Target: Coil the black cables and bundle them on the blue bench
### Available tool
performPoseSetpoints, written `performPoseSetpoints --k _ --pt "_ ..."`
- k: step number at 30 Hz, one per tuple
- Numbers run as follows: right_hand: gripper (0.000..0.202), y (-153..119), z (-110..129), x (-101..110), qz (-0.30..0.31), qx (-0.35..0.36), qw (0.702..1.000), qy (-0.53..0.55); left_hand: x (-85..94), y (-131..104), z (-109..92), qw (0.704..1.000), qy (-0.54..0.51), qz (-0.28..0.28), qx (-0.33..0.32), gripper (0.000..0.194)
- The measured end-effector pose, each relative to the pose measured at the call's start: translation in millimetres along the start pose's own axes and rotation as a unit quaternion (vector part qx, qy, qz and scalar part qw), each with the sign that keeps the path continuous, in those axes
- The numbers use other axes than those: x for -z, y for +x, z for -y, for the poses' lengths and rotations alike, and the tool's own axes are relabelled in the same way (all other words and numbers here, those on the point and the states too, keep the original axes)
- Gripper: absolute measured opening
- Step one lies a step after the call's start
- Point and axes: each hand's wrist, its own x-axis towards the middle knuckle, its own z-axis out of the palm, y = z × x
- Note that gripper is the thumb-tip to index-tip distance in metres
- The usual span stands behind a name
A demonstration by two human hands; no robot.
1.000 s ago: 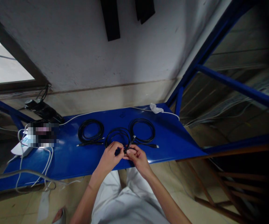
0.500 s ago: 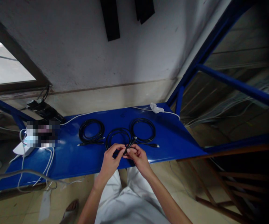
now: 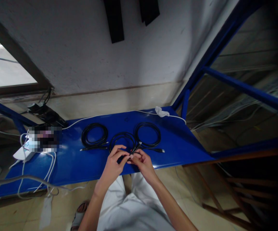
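Observation:
Between my hands, at the front edge of the blue table (image 3: 86,170), is a coiled black cable (image 3: 122,133) with a metal-tipped plug pointing up and right. My right hand (image 3: 142,162) pinches this cable near its plug. The thumb and fingertips of my left hand (image 3: 116,160) close on the same cable just beside the right fingertips; its index finger is lifted a little. A second coiled black cable (image 3: 83,138) lies to the left, its plugs toward me. On the right lies a third coiled black cable (image 3: 160,133), its plug close to my right hand.
A white power strip (image 3: 21,154) with white cords stands at the table's left end, beside black objects and a blurred patch. A white cord (image 3: 100,115) runs along the back edge to a crumpled white piece (image 3: 161,111). Blue frame bars (image 3: 184,106) rise at the right.
My left index finger has lifted slightly away from the cable. My right hand and the coils stay nearly where they were. A sandalled foot at the lower left has shifted right.

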Motion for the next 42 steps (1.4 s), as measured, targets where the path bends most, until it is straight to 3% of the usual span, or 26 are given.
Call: performPoseSetpoints --k 4,19,30,35,42 --pt "0.050 1.0 -0.4 0.6 -0.002 -0.002 1.000 0.001 -2.5 -2.3 -1.1 1.000 0.003 0.007 -0.016 0.014" --pt "0.049 2.6 -1.7 1.8 0.031 0.009 0.999 -0.006 -7.7 -2.6 -1.0 0.998 -0.053 0.014 0.020 0.016" --pt "0.055 2.5 -4.3 -1.4 0.014 0.014 0.999 -0.030 -11.8 -2.2 -5.5 0.993 -0.076 -0.033 0.083 0.010" --pt "0.054 0.5 -1.5 -3.0 0.029 0.010 0.999 -0.022 -10.7 -0.3 -8.7 0.988 -0.086 -0.045 0.120 0.019" --pt "0.053 -1.9 -3.4 6.6 0.061 -0.004 0.998 0.007 -8.2 -1.4 -7.7 0.992 -0.063 -0.057 0.097 0.006"
